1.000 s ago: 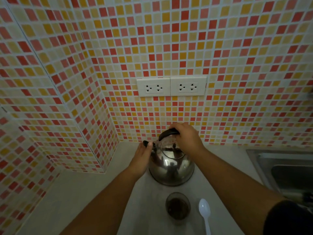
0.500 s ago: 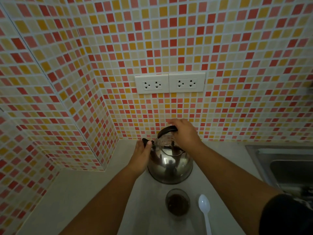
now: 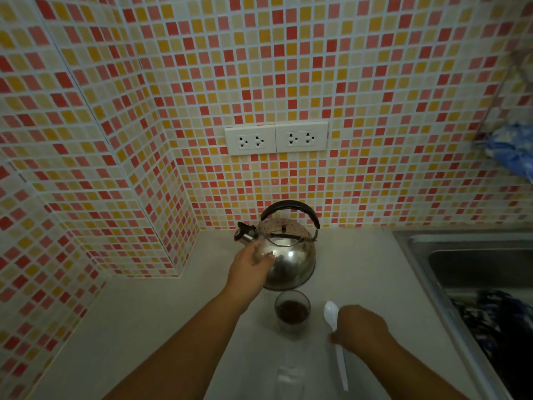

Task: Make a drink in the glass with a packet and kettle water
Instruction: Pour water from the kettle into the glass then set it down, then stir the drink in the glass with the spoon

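A steel kettle (image 3: 291,261) with a black handle stands on the pale counter (image 3: 144,327) against the tiled wall, its spout pointing left. My left hand (image 3: 251,269) lies against the kettle's left side below the spout, fingers apart. Just in front of the kettle stands a small glass (image 3: 292,311) with dark contents in it. A white plastic spoon (image 3: 331,311) lies to the right of the glass. My right hand (image 3: 363,332) is curled over the spoon's handle, thumb at its left side. A clear torn packet (image 3: 290,376) lies on the counter nearer to me.
A steel sink (image 3: 427,255) fills the right side, with dark patterned cloth (image 3: 501,321) in its basin. Two white wall sockets (image 3: 275,138) sit above the kettle. A blue bag (image 3: 513,148) hangs at the far right. The tiled wall juts out at the left.
My right hand left the kettle's handle and came down onto the spoon. My left hand slid from the spout to the kettle's side.
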